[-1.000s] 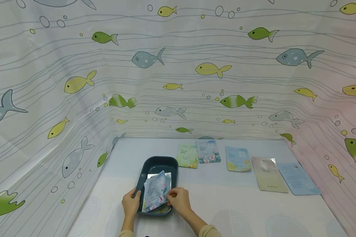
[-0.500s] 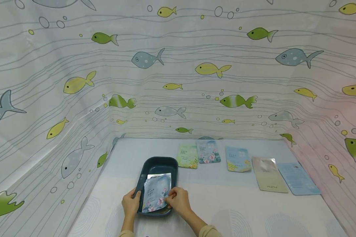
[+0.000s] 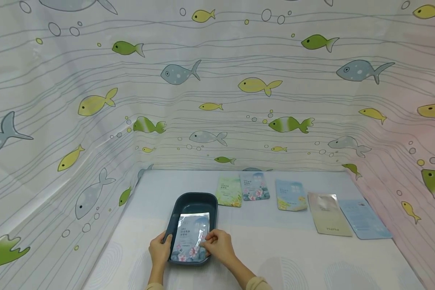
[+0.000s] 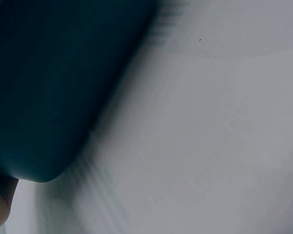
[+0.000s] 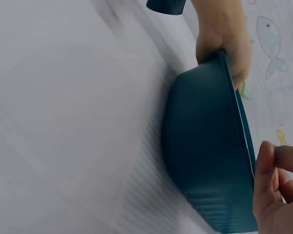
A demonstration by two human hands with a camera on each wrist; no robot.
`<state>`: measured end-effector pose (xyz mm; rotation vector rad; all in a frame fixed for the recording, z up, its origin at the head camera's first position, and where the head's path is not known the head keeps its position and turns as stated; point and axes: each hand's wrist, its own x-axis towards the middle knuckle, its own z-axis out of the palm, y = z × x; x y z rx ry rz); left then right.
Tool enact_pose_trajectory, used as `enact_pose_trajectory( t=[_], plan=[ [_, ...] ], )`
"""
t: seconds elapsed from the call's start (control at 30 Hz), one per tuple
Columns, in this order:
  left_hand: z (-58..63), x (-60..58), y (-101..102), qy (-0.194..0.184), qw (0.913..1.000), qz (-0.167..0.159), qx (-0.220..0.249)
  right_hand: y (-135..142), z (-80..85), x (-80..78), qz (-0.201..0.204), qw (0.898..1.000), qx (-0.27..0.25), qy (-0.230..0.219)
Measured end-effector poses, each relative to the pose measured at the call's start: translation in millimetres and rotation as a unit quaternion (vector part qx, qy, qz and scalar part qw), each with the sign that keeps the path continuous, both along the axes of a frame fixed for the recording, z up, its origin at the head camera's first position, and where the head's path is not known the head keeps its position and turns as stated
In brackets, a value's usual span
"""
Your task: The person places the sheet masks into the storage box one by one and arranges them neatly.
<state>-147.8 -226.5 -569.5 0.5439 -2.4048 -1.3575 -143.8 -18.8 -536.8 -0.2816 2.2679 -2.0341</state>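
A dark teal tray (image 3: 193, 200) sits near the front of the table. My left hand (image 3: 160, 249) grips its left rim, thumb on the inner side; the right wrist view also shows that left hand (image 5: 227, 36) on the rim. Inside the tray's near part lies a blue sheet mask packet (image 3: 190, 237) with pink flowers and a shiny silver top edge. My right hand (image 3: 220, 245) pinches this packet's right edge, index finger against thumb. The right wrist view shows the right hand (image 5: 281, 195) beside the rim, where the packet is hidden. Anything beneath the packet is hidden too.
To the tray's right lie a green packet (image 3: 229, 191), a blue floral packet (image 3: 255, 186), a light blue packet with yellow flowers (image 3: 291, 195), a beige packet (image 3: 330, 213) and a plain blue packet (image 3: 365, 218). A fish-patterned curtain (image 3: 232, 96) surrounds the table.
The packet in the tray was bent and raised on its right side; it now lies flatter, with its silver top edge showing. Both hands stay in nearly the same place.
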Motion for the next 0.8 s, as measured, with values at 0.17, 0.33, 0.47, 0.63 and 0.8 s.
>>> enact_pose_trajectory(
  t=[0.17,0.33,0.47,0.63,0.8],
  plan=[
    [-0.2,0.3,-0.1,-0.002,1.0,-0.001,0.003,12.8,15.4,-1.9,-0.008,1.0,-0.015,0.005],
    [-0.2,-0.2,-0.1,-0.005,1.0,0.002,0.003,27.8,-1.1,-25.5,-0.039,0.999,-0.02,-0.005],
    [-1.0,-0.9,-1.0,-0.006,1.0,0.004,0.005,40.0,-8.5,-44.5,-0.071,0.997,-0.012,-0.017],
    [-3.0,-1.0,-2.2,-0.007,0.9999,0.004,0.008,54.2,-18.0,-66.6,-0.127,0.991,0.028,-0.014],
    [-2.6,-0.5,-2.2,-0.012,0.9999,-0.004,0.011,65.6,-30.8,-85.3,-0.186,0.976,0.109,0.005]
  ],
)
